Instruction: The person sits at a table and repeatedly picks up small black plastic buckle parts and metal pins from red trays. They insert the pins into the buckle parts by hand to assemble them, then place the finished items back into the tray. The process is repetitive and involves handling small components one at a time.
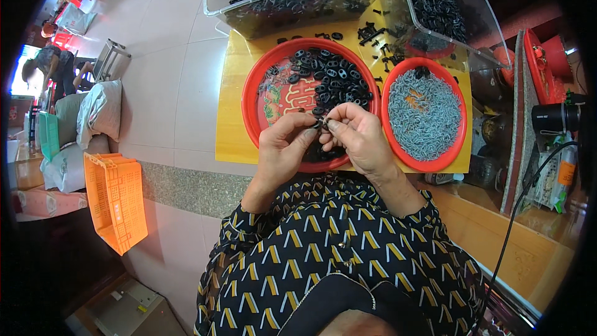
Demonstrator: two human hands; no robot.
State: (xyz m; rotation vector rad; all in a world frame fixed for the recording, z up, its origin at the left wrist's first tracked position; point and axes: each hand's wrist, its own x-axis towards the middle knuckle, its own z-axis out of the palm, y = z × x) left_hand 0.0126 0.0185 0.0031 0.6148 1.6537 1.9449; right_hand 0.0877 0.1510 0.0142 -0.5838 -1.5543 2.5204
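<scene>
My left hand [283,148] and my right hand [362,142] meet over the near part of a round red tray [250,102]. The left thumb and fingertips pinch a small black plastic piece [318,123]. My right fingertips close right against it; whatever they grip is too small and covered to name. Inside the tray lie many black oval pieces with two holes [341,76], mostly on its right side, and a few small grey bits at the left. Right of it, a smaller red tray [462,126] holds a heap of small grey screws [426,121].
Two clear plastic bins [298,1] [497,31] full of black pieces stand at the far side of the yellow table [233,130]. Loose black pieces [372,32] lie between. An orange crate [118,202] stands on the floor at left. A black cable [510,230] hangs at right. Another person [53,68] bends far left.
</scene>
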